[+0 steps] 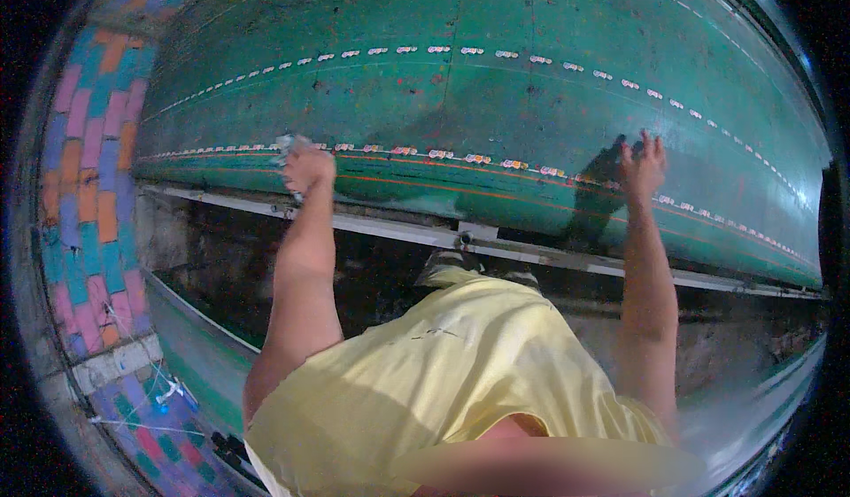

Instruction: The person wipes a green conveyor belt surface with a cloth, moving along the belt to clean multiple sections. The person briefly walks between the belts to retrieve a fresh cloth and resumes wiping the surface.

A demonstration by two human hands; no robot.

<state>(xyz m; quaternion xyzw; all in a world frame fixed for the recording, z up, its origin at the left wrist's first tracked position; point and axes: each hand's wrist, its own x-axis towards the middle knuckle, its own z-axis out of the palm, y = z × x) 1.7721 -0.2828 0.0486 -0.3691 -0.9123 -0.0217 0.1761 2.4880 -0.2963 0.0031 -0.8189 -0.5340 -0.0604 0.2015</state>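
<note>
Left grip (310, 168) held a pale, crumpled cloth (285, 145) over the near row of small prints (441, 154) on the green table (496, 107), bunched probably for control; right grip (645, 169) spread wide, empty, perhaps for balance.

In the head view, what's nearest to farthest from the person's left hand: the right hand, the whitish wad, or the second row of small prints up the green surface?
1. Whitish wad: at the left hand itself.
2. Second row of small prints: beyond it, higher in the picture.
3. Right hand: well off to the right.
</note>
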